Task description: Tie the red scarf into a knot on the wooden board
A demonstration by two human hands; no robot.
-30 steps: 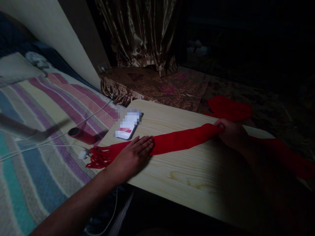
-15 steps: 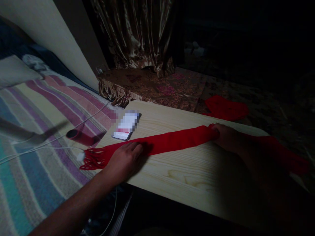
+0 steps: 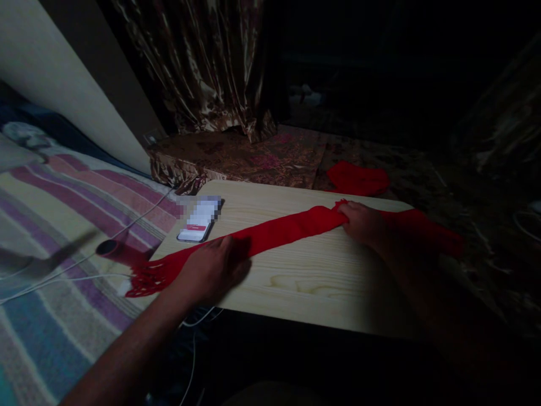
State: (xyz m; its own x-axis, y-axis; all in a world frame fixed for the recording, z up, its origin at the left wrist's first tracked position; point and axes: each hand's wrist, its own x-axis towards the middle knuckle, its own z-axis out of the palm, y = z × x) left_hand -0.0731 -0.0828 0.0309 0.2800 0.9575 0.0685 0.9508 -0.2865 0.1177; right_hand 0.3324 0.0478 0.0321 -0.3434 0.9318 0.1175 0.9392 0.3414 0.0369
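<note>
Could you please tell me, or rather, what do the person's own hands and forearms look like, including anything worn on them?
The left hand and right hand are both ungloved. The left forearm is bare, with no sleeve, watch or bracelet showing. The right forearm fades into shadow, so a sleeve farther up cannot be ruled out.

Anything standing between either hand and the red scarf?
Nothing visible: the right hand grips the red scarf, and the left hand is over it nearer the fringe. The phone lies beside the scarf, not between.
</note>
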